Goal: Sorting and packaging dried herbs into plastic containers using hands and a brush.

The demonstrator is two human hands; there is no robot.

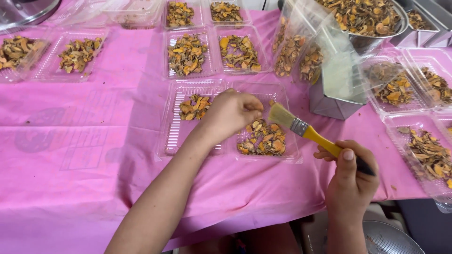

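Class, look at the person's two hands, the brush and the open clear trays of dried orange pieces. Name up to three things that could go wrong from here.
1. The left hand reaches over the open clear tray; its forearm might knock the light tray and scatter the dried pieces.
2. The brush, held in the right hand, points at that tray; a stroke could flick pieces onto the pink cover.

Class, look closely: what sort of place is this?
Probably a small food-packing workspace: clear plastic trays of dried orange-brown slices, a pink plastic table cover, and a metal bowl.
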